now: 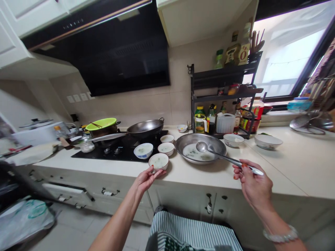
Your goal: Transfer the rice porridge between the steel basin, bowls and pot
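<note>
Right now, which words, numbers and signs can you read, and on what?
"0" or "O": tall bottle on the rack; characters above it are unclear.
Too small or blurred: labels on other bottles and jars, stove display, green print on plastic bag and striped clothing.

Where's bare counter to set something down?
Widest: the white countertop right of the rightmost patterned white bowl, before the metal utensils. A narrow strip fronts the black glass stove.

Crowded: left of the round steel basin, where four small filled white bowls cluster by the left hand.
</note>
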The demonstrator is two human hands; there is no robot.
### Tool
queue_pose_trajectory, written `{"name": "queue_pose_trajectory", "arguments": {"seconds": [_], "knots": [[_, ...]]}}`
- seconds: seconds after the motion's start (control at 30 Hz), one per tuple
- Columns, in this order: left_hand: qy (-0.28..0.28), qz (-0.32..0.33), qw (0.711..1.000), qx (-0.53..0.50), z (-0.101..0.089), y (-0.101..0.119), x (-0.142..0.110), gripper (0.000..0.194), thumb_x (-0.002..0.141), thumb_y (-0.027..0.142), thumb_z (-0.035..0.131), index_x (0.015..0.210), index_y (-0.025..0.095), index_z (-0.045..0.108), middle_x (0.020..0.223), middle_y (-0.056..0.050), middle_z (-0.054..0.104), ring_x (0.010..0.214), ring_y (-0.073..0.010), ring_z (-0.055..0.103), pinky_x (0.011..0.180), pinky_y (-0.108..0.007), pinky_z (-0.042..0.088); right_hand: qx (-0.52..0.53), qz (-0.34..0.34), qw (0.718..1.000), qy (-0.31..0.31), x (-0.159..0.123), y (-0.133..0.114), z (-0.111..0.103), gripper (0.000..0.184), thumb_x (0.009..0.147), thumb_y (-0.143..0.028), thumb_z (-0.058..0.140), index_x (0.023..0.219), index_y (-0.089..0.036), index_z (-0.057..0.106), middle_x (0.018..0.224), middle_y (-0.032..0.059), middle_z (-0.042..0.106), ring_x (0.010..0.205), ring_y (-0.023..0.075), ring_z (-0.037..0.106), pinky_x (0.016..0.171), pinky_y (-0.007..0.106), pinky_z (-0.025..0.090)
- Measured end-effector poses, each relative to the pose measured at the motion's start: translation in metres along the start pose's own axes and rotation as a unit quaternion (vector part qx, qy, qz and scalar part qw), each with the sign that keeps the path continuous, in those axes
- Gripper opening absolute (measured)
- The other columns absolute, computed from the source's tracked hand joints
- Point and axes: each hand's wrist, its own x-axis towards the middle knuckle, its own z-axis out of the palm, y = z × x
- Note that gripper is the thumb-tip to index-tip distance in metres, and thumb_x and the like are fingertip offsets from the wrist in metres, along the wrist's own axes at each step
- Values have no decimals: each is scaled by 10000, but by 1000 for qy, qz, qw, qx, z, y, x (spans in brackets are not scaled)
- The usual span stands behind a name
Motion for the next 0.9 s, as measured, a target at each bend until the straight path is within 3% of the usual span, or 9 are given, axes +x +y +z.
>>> {"name": "queue_pose_trajectory", "arguments": {"seconds": [0.17, 0.3, 0.4, 0.5, 0.6, 0.67, 0.73, 0.77, 0.9], "knots": [[45, 63, 997, 24, 9, -10, -3, 553, 915, 104, 435, 1443, 91, 271, 1448, -327, 312, 1262, -442, 404, 714, -301, 615, -7, 3, 1000, 2, -4, 1, -5, 341, 709, -393, 738, 943, -169, 630, 684, 37, 667, 539, 122, 582, 439, 228, 474], [71, 99, 992, 44, 13, -16, -4, 551, 885, 77, 494, 1409, 100, 327, 1385, -324, 406, 1190, -430, 497, 661, -277, 620, -9, 5, 1000, -1, -3, 2, -8, 345, 718, -406, 732, 944, -167, 626, 684, 38, 664, 534, 119, 576, 435, 226, 472], [83, 128, 986, 64, 15, -22, -3, 500, 867, 78, 539, 1345, 89, 395, 1228, -285, 565, 1053, -366, 625, 639, -262, 618, -21, 6, 1000, -11, 2, 4, -10, 343, 731, -413, 722, 947, -166, 623, 685, 39, 659, 531, 121, 571, 432, 233, 473], [121, 196, 965, 126, 14, -33, -2, 286, 866, 95, 554, 1149, 75, 521, 939, -184, 689, 841, -272, 716, 611, -234, 607, -41, 4, 999, -23, 7, 8, -12, 324, 753, -414, 706, 946, -168, 620, 697, 40, 655, 535, 124, 572, 433, 240, 475], [186, 245, 928, 211, 8, -48, -8, 109, 870, 158, 569, 948, 85, 546, 688, -101, 674, 605, -182, 699, 535, -219, 577, -62, 9, 997, -34, 11, 12, -13, 292, 774, -403, 691, 943, -176, 618, 690, 30, 642, 539, 127, 577, 434, 243, 478], [225, 265, 902, 257, 5, -54, -20, 175, 864, 263, 594, 929, 110, 537, 614, -55, 650, 481, -133, 627, 433, -199, 515, -72, 12, 996, -41, 13, 13, -12, 277, 783, -396, 685, 943, -180, 617, 689, 26, 636, 544, 131, 582, 437, 248, 484], [204, 332, 880, 272, 15, -52, -38, 330, 809, 397, 649, 978, 132, 548, 570, 1, 616, 434, -97, 558, 391, -167, 450, -82, 13, 995, -47, 15, 14, -11, 271, 789, -395, 679, 946, -182, 617, 703, 30, 639, 550, 135, 586, 438, 256, 491], [168, 360, 873, 282, 26, -47, -49, 421, 770, 463, 671, 1014, 139, 556, 599, 3, 626, 458, -98, 559, 407, -174, 456, -86, 14, 995, -49, 17, 13, -10, 272, 790, -396, 677, 948, -183, 617, 708, 33, 642, 550, 137, 586, 435, 258, 492], [-37, 423, 847, 320, 104, 2, -91, 587, 639, 618, 707, 1002, 165, 623, 929, -92, 692, 864, -217, 647, 660, -286, 559, -104, 17, 993, -49, 24, 10, -4, 277, 782, -397, 684, 946, -184, 619, 707, 39, 656, 523, 135, 579, 426, 263, 498]]}}
